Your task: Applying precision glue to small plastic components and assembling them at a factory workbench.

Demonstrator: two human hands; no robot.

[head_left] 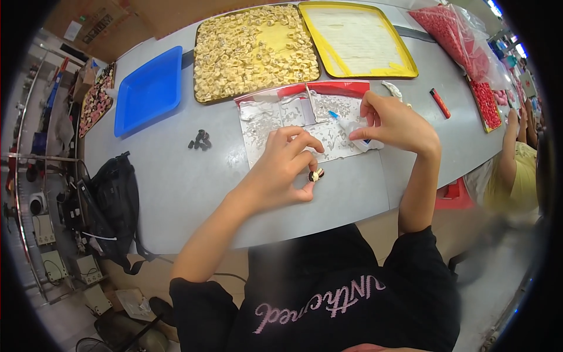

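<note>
Black-and-cream small part sits pinched in our left hand; our right hand grips the glue bottle; gluing seems in hand; next needs steady nozzle aim.

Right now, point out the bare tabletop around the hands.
Free: grey table between the black bag, small black parts and left hand; also the near edge below the right hand. Crowded: the far row, blue tray to yellow trays.

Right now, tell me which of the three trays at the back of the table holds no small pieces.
The blue tray at the left: its bottom shows bare. The middle tray is heaped with pale yellow pieces; the yellow tray holds a pale sheet.
</note>
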